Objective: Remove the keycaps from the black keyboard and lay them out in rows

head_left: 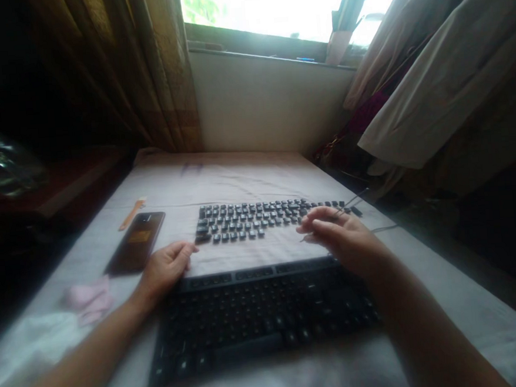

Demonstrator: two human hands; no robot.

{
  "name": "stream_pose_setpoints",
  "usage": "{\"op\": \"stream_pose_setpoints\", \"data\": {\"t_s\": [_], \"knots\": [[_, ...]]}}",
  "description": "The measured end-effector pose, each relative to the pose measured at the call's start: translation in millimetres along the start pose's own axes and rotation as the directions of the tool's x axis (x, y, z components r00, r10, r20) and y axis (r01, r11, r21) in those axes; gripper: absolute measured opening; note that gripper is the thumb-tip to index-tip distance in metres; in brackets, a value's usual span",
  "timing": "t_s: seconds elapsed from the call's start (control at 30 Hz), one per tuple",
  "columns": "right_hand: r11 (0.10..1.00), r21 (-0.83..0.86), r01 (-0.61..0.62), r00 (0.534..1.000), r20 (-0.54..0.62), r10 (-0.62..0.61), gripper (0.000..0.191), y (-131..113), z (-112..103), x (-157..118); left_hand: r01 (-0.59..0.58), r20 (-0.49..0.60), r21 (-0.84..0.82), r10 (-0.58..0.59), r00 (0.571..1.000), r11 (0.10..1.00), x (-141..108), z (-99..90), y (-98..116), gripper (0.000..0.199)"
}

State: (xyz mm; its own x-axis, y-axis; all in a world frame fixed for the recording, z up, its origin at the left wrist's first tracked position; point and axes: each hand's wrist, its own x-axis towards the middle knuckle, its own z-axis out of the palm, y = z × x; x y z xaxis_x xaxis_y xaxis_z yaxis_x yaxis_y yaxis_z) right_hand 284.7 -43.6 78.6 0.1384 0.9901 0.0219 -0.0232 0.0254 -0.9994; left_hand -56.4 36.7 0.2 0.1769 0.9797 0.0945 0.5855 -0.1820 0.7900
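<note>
A black keyboard (266, 305) lies across the near part of the cloth, with many keys stripped to their sockets and a few caps still on its lower edge. Beyond it, loose black keycaps (246, 221) are laid out in rows. My left hand (168, 267) rests by the keyboard's upper left corner, thumb and fingers drawn together; whether anything is between them is hidden. Over the upper right part of the keyboard hovers my right hand (347, 234), closed on thin metal tweezers (359, 194), whose tip shows near the fingertips.
Left of the keycaps lie a dark phone (138, 243) and an orange strip (132, 214). A pink cloth (89, 299) and a pale crumpled sheet (34, 345) are at the near left. A thin cable (386, 228) runs off the right side. Curtains and hanging clothes flank the window.
</note>
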Motion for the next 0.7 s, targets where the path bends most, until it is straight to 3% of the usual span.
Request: {"op": "stream_pose_setpoints", "data": {"t_s": [0.2, 0.43, 0.57, 0.7], "knots": [[0.995, 0.091, -0.043, 0.997, 0.069, 0.037, 0.049, 30.0, 13.4, -13.9, 0.020, -0.013, 0.008, -0.020, 1.000, 1.000, -0.2, 0.0, 1.3, 0.046], [0.975, -0.216, -0.052, 0.993, 0.094, 0.074, 0.064, 31.6, 35.0, -31.4, 0.027, -0.004, 0.024, -0.027, 1.000, 0.999, -1.6, 0.8, 0.8, 0.044], [0.968, -0.220, -0.121, 0.959, 0.226, 0.171, 0.060, 35.0, 41.8, -35.8, 0.030, -0.002, 0.033, -0.030, 1.000, 0.999, -2.5, 1.0, 1.7, 0.044], [0.959, -0.158, -0.234, 0.899, 0.340, 0.275, 0.043, 39.5, 41.6, -35.8, 0.035, 0.000, 0.038, -0.035, 0.999, 0.999, -2.9, 1.9, 1.6, 0.045]]}}
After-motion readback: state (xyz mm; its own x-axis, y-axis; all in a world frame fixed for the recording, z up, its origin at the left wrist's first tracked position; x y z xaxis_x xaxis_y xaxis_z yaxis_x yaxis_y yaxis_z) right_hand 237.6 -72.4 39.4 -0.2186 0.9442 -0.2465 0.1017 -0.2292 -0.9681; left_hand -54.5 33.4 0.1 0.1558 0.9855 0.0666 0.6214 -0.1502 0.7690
